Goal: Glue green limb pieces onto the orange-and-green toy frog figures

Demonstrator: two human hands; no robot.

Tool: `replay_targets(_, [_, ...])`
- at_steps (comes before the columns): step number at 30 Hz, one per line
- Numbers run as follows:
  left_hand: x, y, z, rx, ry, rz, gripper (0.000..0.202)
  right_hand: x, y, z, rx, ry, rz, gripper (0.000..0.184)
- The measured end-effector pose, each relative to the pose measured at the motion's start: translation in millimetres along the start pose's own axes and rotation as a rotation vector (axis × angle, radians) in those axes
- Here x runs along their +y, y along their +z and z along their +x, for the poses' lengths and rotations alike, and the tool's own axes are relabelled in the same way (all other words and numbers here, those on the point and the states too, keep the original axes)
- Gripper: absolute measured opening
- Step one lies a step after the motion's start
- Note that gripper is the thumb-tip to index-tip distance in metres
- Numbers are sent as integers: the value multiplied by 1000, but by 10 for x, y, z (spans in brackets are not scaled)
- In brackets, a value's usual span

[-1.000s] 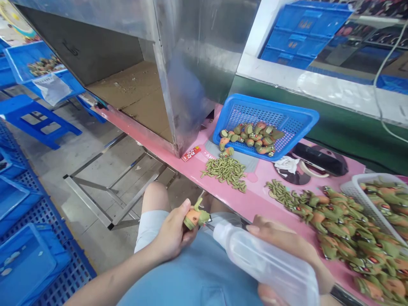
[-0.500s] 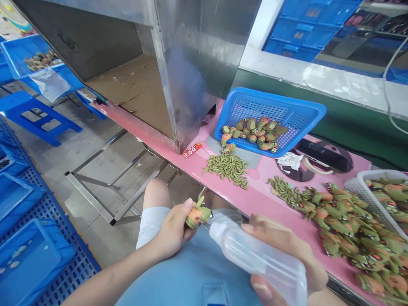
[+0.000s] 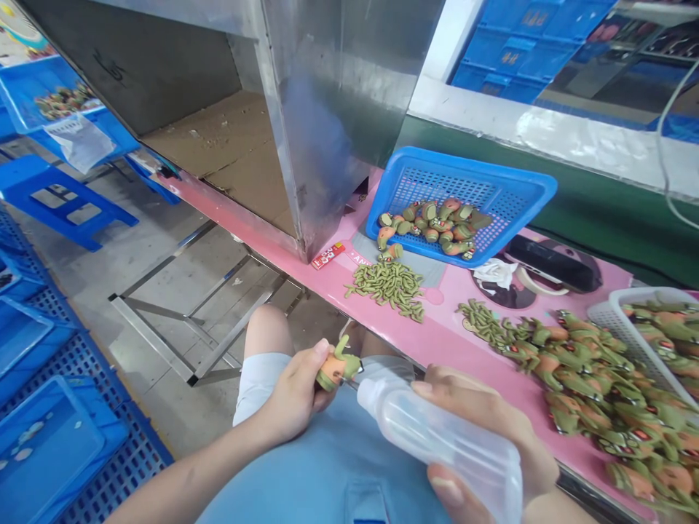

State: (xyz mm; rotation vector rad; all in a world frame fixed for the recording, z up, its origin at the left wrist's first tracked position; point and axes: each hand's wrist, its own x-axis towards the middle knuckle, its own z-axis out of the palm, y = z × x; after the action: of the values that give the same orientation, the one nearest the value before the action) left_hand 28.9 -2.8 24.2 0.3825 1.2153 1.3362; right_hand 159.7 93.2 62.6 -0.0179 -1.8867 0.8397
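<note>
My left hand (image 3: 295, 397) grips a small green and orange toy figure (image 3: 337, 367) over my lap, below the pink table's front edge (image 3: 437, 342). My right hand (image 3: 480, 444) is wrapped around a clear plastic squeeze bottle (image 3: 442, 444), whose thin nozzle tip touches the figure. A heap of similar figures (image 3: 595, 393) lies on the table just beyond my right hand. Two piles of small green pieces (image 3: 390, 282) (image 3: 483, 324) lie near the edge.
A blue basket (image 3: 518, 193) with several figures leans at the back of the table. A white basket (image 3: 606, 316) of figures stands at far right. A metal hood (image 3: 328, 109) stands over cardboard at left. Blue crates (image 3: 49, 437) and a blue stool (image 3: 49, 200) are on the floor.
The bottle's nozzle has stayed against the figure in my left hand; both hands barely shifted. The view drifted slightly.
</note>
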Motion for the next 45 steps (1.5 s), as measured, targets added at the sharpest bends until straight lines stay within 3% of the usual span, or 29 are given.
replay_targets(15, [-31,-12,24,-1,19,34,55,-19,-28,-5,-23,60,-40,23])
replay_targets(27, [-11,12,13,28,-9,12,56,-33,-27,31,30,31,-131,17])
replay_targets(45, [-17,4,12,33,17,122,50,-22,-19,-9,-6,61,-128,19])
